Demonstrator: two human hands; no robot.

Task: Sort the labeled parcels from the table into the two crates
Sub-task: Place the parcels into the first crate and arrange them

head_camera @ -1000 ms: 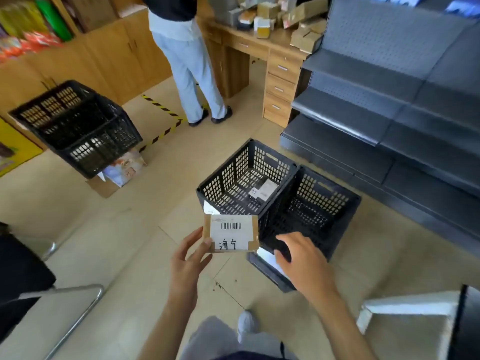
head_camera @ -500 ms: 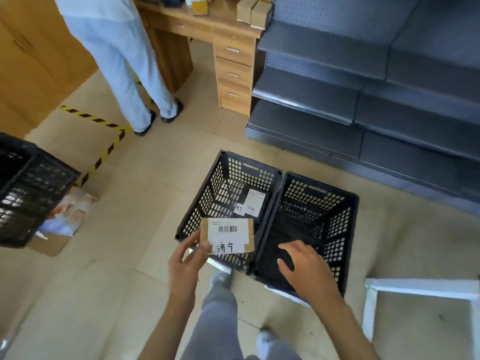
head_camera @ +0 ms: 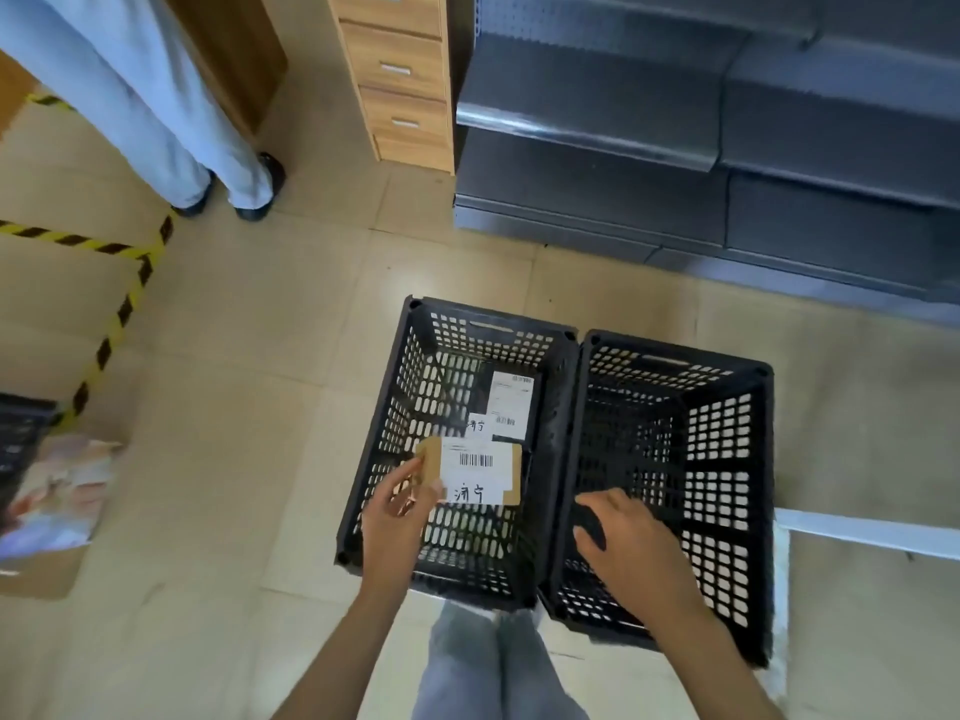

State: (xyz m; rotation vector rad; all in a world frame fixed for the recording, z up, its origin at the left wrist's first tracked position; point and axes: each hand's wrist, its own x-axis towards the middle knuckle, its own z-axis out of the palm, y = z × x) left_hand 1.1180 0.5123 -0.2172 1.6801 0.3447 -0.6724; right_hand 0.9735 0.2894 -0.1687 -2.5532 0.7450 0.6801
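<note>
Your left hand [head_camera: 397, 514] pinches a small cardboard parcel [head_camera: 475, 472] by its left edge, white barcode label facing up, holding it over the left crate [head_camera: 415, 366]. Just beyond that hand, on the crate's floor, lies another labeled parcel [head_camera: 509, 405]. Your right hand [head_camera: 631, 545] hovers over the near side of the right crate [head_camera: 753, 459], fingers loosely curled; it appears to hold nothing, though its palm is hidden. The two black crates stand touching, side by side on the tiled floor [head_camera: 260, 356]. Well beyond your hands, gray shelving [head_camera: 727, 122] and a wooden drawer unit [head_camera: 400, 75] line the wall, with a standing person's legs [head_camera: 171, 111] far left.
</note>
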